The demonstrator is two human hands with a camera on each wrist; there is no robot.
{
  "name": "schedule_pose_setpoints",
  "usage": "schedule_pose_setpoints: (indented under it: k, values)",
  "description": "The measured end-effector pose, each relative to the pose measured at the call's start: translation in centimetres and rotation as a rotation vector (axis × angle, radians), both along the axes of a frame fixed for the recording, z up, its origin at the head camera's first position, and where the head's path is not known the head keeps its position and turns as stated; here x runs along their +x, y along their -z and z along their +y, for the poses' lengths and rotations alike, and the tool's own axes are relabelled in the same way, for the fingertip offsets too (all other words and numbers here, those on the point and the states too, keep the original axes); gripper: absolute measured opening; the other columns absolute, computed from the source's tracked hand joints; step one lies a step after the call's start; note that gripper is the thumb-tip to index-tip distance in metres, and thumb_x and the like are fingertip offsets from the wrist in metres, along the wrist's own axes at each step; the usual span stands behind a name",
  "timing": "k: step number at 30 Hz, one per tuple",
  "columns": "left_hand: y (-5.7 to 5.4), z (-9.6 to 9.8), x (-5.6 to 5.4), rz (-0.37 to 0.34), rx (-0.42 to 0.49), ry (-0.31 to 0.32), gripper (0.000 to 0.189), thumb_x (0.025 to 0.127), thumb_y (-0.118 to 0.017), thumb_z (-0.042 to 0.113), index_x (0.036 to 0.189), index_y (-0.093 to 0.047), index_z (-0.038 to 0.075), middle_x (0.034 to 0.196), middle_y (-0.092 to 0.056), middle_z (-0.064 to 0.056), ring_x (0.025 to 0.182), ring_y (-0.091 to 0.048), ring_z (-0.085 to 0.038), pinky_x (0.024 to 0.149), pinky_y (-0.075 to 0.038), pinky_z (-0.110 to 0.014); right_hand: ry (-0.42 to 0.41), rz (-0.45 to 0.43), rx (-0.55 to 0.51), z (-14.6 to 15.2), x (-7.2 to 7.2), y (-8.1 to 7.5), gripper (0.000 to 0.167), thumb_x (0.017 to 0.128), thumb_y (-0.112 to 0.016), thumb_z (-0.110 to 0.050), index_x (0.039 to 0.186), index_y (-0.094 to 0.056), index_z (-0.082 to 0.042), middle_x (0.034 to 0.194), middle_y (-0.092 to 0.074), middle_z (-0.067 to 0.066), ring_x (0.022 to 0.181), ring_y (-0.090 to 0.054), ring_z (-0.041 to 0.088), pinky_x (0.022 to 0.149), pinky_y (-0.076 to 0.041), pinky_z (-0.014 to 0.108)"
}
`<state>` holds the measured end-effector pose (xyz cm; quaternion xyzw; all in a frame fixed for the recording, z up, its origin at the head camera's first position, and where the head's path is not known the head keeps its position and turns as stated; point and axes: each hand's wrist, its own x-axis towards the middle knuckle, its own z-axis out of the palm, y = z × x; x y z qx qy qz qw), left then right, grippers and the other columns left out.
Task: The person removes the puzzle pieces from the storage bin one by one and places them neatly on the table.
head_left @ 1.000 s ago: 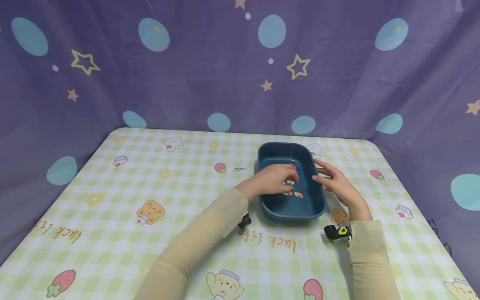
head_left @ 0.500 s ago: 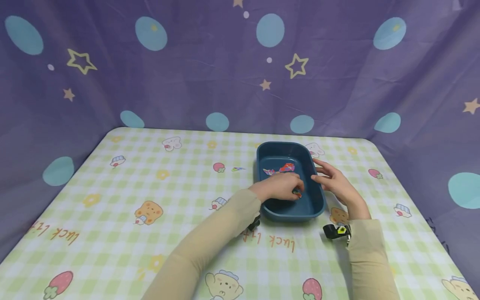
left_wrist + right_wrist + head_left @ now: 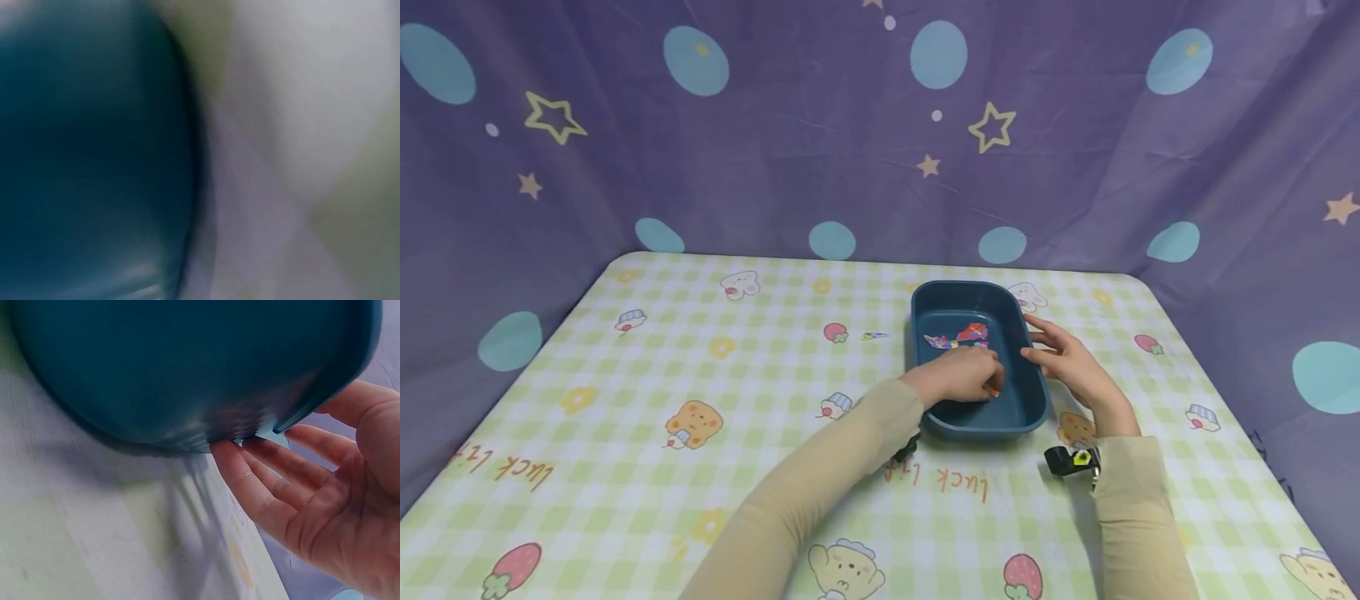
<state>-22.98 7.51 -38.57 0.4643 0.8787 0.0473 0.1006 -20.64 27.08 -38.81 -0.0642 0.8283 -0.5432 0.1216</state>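
Note:
A dark teal rectangular plastic basin stands on the table. My left hand reaches into it from the left with curled fingers, pinching a small colourful piece whose orange edge shows below the fingertips. Other flat, bright pieces lie on the basin floor just beyond that hand, partly hidden by it. At the right side, my right hand holds the basin: the thumb is at the rim, and the fingers lie against the outer wall. The left wrist view shows only blurred basin wall and cloth.
A small flat colourful piece lies on the cloth left of the basin. The checked tablecloth has printed cartoons and lettering. Behind the table hangs a purple curtain with stars and ovals.
My left hand has moved right and toward me inside the basin, and its fingers have closed on a small piece. Bright pieces beyond it have come into view. The right hand stays put.

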Motion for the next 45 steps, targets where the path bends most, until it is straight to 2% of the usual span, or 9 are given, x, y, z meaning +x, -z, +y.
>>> schedule_pose_setpoints:
  k: [7,12,14,19,23,29,36,42,45]
  values:
    - [0.0,0.0,-0.1,-0.075,0.018,-0.026,0.011,0.083,-0.066,0.024,0.093,-0.064,0.02,0.081,-0.057,0.008,0.075,-0.053,-0.005,0.068,-0.043,-0.021,0.007,0.004,0.015,0.0,0.0,0.1,0.066,0.09,-0.055,-0.03,0.146,-0.021,-0.022,0.141,-0.034,0.019,0.119,-0.042,0.029,0.082,-0.043,0.033]
    - [0.0,0.0,-0.1,-0.076,0.02,-0.02,0.012,0.081,-0.066,0.023,0.093,-0.064,0.017,0.078,-0.057,0.007,0.073,-0.053,-0.005,0.067,-0.042,-0.019,0.002,0.004,0.013,0.1,0.0,0.0,0.066,0.09,-0.055,-0.03,0.146,-0.021,-0.022,0.14,-0.035,0.019,0.108,-0.05,0.011,0.08,-0.044,0.03]
    - [0.1,0.0,-0.2,-0.08,0.021,-0.018,0.012,0.081,-0.066,0.022,0.091,-0.065,0.016,0.077,-0.058,0.007,0.072,-0.053,-0.005,0.066,-0.042,-0.018,0.003,0.004,0.012,0.1,-0.1,0.1,0.066,0.09,-0.055,-0.03,0.145,-0.021,-0.021,0.14,-0.035,0.019,0.107,-0.05,0.009,0.079,-0.044,0.029]
    - [0.0,0.0,-0.2,-0.095,0.03,-0.034,0.012,0.08,-0.066,0.022,0.089,-0.065,0.015,0.078,-0.058,0.006,0.072,-0.052,-0.006,0.066,-0.041,-0.017,0.009,0.003,0.015,0.1,-0.1,0.1,0.065,0.09,-0.055,-0.029,0.145,-0.022,-0.022,0.139,-0.036,0.019,0.114,-0.046,0.023,0.079,-0.044,0.029]
    - [-0.1,-0.1,-0.3,-0.098,0.07,-0.042,0.012,0.08,-0.066,0.021,0.09,-0.064,0.015,0.078,-0.057,0.006,0.071,-0.052,-0.007,0.064,-0.041,-0.017,0.011,0.004,0.019,0.1,0.0,0.0,0.065,0.09,-0.055,-0.029,0.145,-0.022,-0.022,0.139,-0.036,0.019,0.114,-0.046,0.024,0.08,-0.043,0.031]
    - [-0.7,-0.6,-0.1,-0.115,0.134,-0.07,0.011,0.08,-0.066,0.018,0.09,-0.064,0.015,0.078,-0.059,0.006,0.069,-0.052,-0.007,0.063,-0.041,-0.017,0.006,-0.002,0.002,0.1,-0.1,0.1,0.065,0.09,-0.055,-0.029,0.145,-0.021,-0.022,0.14,-0.036,0.019,0.121,-0.041,0.031,0.082,-0.044,0.032]
    - [-1.4,-1.1,-0.1,-0.05,0.166,-0.07,0.014,0.08,-0.065,0.019,0.093,-0.065,0.015,0.083,-0.06,0.006,0.072,-0.052,-0.006,0.067,-0.043,-0.018,0.008,0.006,0.004,0.0,-0.2,0.1,0.064,0.091,-0.054,-0.027,0.145,-0.021,-0.021,0.139,-0.036,0.02,0.121,-0.042,0.033,0.082,-0.044,0.033]
    - [-2.0,-2.1,0.0,-0.048,0.183,-0.122,0.012,0.081,-0.064,0.024,0.092,-0.064,0.019,0.083,-0.058,0.008,0.072,-0.053,-0.006,0.065,-0.043,-0.02,0.013,-0.001,0.005,0.1,-0.3,0.2,0.063,0.091,-0.054,-0.024,0.145,-0.021,-0.021,0.14,-0.035,0.02,0.123,-0.04,0.034,0.081,-0.045,0.031]
    - [-2.3,-2.7,-0.1,-0.024,0.193,-0.136,0.012,0.081,-0.065,0.026,0.091,-0.063,0.02,0.084,-0.058,0.008,0.074,-0.052,-0.005,0.066,-0.043,-0.019,0.018,-0.002,0.002,0.1,-0.3,0.3,0.064,0.091,-0.055,-0.025,0.145,-0.022,-0.021,0.14,-0.036,0.02,0.122,-0.041,0.034,0.079,-0.046,0.028]
